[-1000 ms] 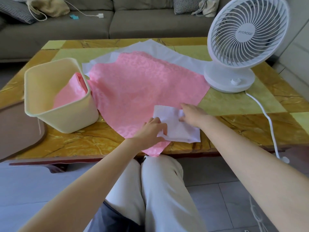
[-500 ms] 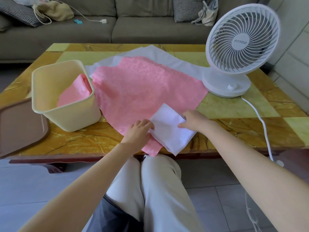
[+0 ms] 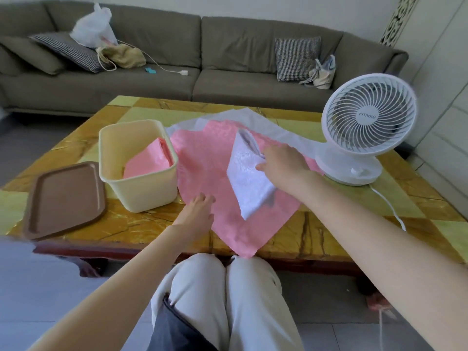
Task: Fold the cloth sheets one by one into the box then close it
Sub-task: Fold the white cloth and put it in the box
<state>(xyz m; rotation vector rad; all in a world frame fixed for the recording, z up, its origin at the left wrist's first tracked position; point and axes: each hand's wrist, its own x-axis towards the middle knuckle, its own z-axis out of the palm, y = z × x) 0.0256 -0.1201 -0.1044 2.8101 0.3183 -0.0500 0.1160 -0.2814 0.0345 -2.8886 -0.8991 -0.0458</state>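
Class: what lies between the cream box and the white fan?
In the head view: the spread pink sheet, a white sheet under it, and the folded white cloth gripped by the right hand.

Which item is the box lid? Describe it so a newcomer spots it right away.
Start at the yellow marble table. At its near left corner, just left of the cream box, lies the lid. It is the only brown thing on the table: flat, with rounded corners.

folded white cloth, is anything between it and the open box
Nothing visible blocks it. The right hand holds the folded white cloth above the pink sheet; the box to its left is open, its lid lying aside. A folded pink cloth inside leaves room.
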